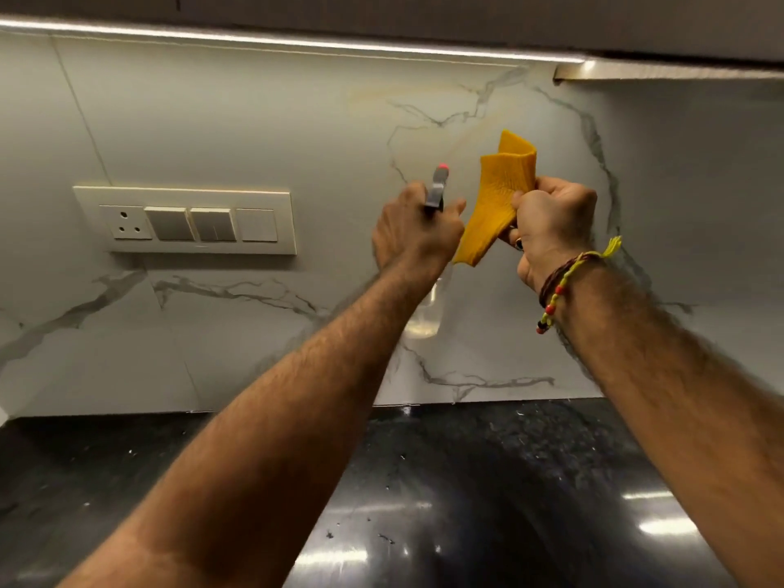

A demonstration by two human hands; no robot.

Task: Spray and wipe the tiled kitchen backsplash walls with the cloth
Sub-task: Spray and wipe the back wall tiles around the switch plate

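Head view: left grip (418, 235) clasps clear spray bottle (424, 316); right grip (551, 222) bunches ribbed yellow cloth (492, 197).

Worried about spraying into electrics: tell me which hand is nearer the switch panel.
Left. The left hand, gripping the spray bottle, is just right of the switch panel. The right hand, holding the yellow cloth, is farther right.

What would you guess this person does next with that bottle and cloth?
Probably squeeze the trigger: the left hand grips the spray bottle, nozzle aimed at the marbled backsplash, while the right hand holds the yellow cloth bunched, off the wall.
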